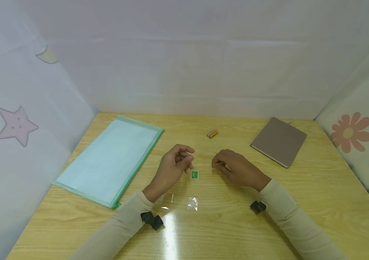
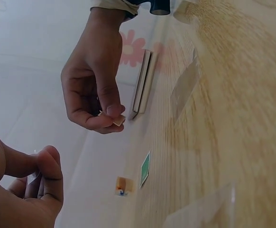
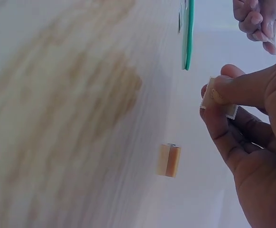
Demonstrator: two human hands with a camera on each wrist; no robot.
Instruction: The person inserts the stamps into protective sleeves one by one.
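My right hand (image 1: 219,165) hovers just above the wooden table (image 1: 317,187) and pinches a small tan stamp-like piece (image 3: 213,97) with a perforated edge between thumb and forefinger; the same piece (image 2: 115,118) shows in the left wrist view. My left hand (image 1: 186,160) is a short way to its left, fingers curled in against the thumb, with nothing visible in it. A small green stamp (image 1: 194,175) lies flat on the table just below the left fingertips, also seen on edge as the green stamp (image 2: 145,169).
A green-edged zip folder (image 1: 113,159) lies at the left and a brown notebook (image 1: 279,141) at the back right. A small orange block (image 1: 212,133) sits behind the hands. Clear plastic sleeves (image 1: 192,204) lie near my forearms. Fabric walls enclose the table.
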